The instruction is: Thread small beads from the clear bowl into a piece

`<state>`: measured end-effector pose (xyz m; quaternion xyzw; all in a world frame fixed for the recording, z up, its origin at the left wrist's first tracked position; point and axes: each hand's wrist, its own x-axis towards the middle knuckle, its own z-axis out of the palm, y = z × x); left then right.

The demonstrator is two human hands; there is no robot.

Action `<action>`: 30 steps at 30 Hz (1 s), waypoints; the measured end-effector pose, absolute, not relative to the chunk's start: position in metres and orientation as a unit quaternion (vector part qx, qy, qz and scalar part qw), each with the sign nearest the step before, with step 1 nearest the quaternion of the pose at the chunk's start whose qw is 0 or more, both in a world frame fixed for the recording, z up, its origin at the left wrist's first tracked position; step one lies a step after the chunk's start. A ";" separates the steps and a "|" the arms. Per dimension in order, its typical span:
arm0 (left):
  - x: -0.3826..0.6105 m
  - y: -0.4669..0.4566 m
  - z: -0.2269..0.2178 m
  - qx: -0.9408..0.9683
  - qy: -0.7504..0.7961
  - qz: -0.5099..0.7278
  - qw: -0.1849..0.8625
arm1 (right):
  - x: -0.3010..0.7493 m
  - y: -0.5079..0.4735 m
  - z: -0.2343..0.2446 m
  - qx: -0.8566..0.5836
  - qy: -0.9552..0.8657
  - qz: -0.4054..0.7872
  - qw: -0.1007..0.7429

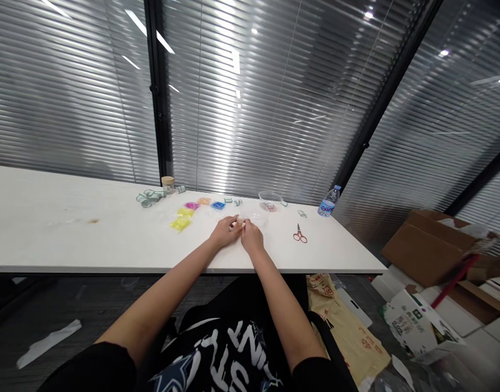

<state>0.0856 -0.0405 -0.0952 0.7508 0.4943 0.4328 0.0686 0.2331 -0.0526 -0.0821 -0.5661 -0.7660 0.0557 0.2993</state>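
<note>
Over the middle of the white table, my left hand (225,232) and my right hand (252,236) meet with fingers closed and fingertips pinched together. A small, pale orange-tinted thing shows between them; its kind is too small to tell. Just behind the fingers lies a clear plastic piece (258,219), perhaps a lid or dish. Left of my hands are small bags of yellow (180,223), pink (192,206), orange (204,201) and blue bits (218,205). A clear round bowl (270,199) with some reddish contents stands behind my right hand.
Scissors with reddish handles (300,235) lie to the right, near a water bottle (327,202). Several greenish rolled pieces (144,200) and a jar with a wooden lid (168,184) are at the back left. Cardboard boxes (427,245) stand on the floor beyond the table's right end.
</note>
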 end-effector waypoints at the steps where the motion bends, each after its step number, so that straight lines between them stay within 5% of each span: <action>1: 0.086 -0.041 -0.095 0.749 0.497 0.433 0.070 | 0.233 -0.053 -0.082 -0.566 -0.766 0.055 0.300; 30: 0.086 -0.045 -0.089 0.677 0.505 0.510 0.160 | 0.233 -0.053 -0.080 -0.551 -0.733 0.040 0.397</action>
